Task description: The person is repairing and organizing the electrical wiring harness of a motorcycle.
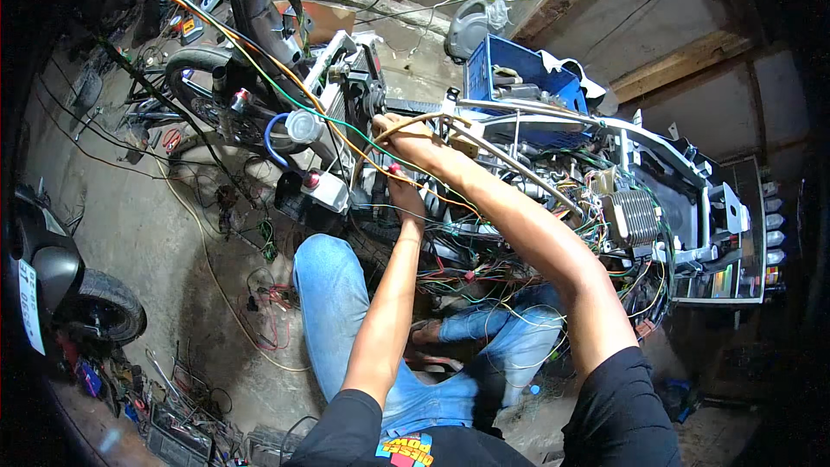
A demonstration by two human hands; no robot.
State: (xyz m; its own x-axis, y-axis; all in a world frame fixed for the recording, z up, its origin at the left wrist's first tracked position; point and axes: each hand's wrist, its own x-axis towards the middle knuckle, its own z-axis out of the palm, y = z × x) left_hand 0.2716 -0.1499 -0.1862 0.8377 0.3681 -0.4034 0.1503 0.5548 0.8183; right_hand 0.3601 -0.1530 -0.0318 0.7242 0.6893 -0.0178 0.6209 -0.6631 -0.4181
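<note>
In front of me stands a stripped motorcycle with a bare metal frame (pixel 622 125) and bundles of loose wires (pixel 566 186). My right hand (pixel 405 137) reaches into its front part beside the radiator (pixel 340 86), fingers curled in; what they grip is hidden. Just below, my left hand (pixel 406 197) is closed near a small red piece (pixel 395 170), too small to name. Long orange and green wires (pixel 298 91) cross from the upper left over both hands. Left of them are a round pale cap (pixel 303 126) and a white reservoir (pixel 326 191) with a red cap.
A blue crate (pixel 501 69) of parts stands behind the frame, near a grey plastic cover (pixel 474 28). A finned metal part (pixel 631 216) sits among the wires. At left is a scooter's wheel (pixel 104 307); tools and scraps (pixel 177 419) litter the floor.
</note>
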